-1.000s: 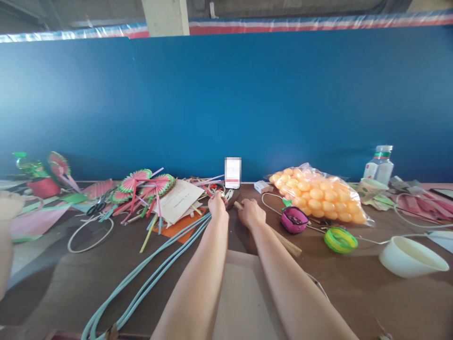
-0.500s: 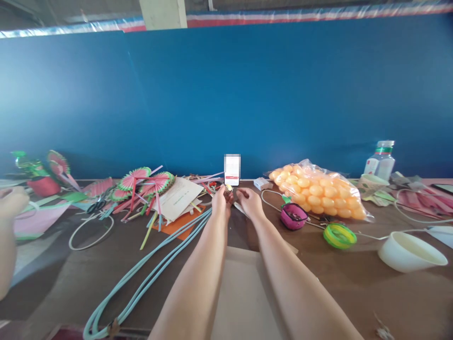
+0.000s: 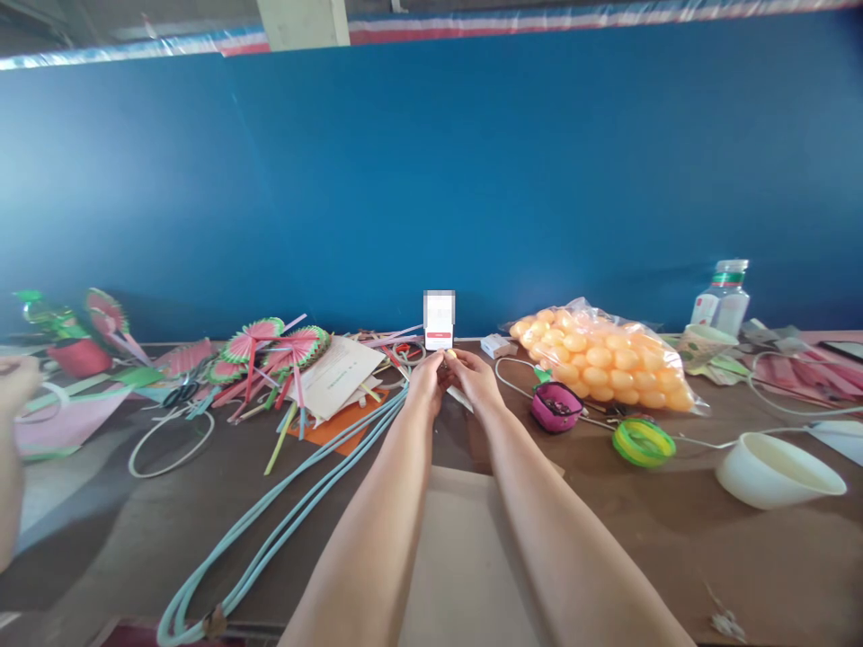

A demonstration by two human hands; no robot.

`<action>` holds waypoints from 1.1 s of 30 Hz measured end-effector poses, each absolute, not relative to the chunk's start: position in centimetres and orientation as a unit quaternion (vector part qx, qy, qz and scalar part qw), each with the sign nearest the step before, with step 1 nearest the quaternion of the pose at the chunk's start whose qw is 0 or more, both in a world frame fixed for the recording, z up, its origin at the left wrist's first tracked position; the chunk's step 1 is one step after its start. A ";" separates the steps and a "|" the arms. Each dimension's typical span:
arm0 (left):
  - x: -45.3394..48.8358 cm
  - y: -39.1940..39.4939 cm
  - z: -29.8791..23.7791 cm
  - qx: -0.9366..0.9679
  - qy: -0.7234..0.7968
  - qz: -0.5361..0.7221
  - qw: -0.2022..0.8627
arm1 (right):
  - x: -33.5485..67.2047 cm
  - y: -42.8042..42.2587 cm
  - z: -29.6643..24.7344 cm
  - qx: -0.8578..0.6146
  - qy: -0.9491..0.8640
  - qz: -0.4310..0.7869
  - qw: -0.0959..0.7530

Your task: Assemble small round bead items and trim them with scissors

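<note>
My left hand (image 3: 424, 381) and my right hand (image 3: 475, 379) meet at mid-table, just in front of an upright phone (image 3: 440, 325) with a lit screen. Between the closed fingertips of both hands shows a small yellowish thing (image 3: 449, 357), with something dark under it. Its kind is too small to tell, and the fingers hide most of it. Under my forearms lies a flat greyish-brown sheet (image 3: 465, 548). Right of my right hand are a small white box (image 3: 497, 346) and a purple pouch (image 3: 556, 406) with small dark pieces inside.
Pale blue tubing (image 3: 270, 512), papers (image 3: 341, 373) and pink folded-paper fans (image 3: 253, 341) lie leftward. Rightward stand a bag of orange balls (image 3: 607, 359), green-yellow rings (image 3: 643, 443), a white bowl (image 3: 778, 472) and a bottle (image 3: 725, 292). Another person's hand (image 3: 17, 382) appears far left. A blue panel (image 3: 431, 180) rises behind.
My right hand has moved left to meet the left hand, and its fingertips now close on the small yellowish thing. The view has shifted slightly.
</note>
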State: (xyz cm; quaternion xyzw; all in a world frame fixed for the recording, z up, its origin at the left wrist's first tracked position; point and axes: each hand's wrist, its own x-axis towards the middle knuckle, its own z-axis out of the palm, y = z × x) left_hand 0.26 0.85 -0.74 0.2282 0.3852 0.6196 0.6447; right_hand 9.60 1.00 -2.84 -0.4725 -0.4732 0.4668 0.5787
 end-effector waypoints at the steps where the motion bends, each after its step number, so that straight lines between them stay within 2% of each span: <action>1: 0.3 0.8 -0.7 0.232 0.387 0.618 0.644 | 9.7 1.1 -3.0 -0.474 -0.478 0.460 0.579; 13: 0.3 0.8 -0.9 0.250 0.398 0.609 0.639 | 9.8 1.4 -3.2 -0.491 -0.488 0.431 0.579; 22: 0.3 0.9 -0.9 0.238 0.382 0.623 0.640 | 9.4 0.9 -2.4 -0.427 -0.431 0.522 0.600; 33: 0.4 0.8 -0.9 0.249 0.368 0.611 0.655 | 9.8 1.6 -3.3 -0.455 -0.457 0.467 0.605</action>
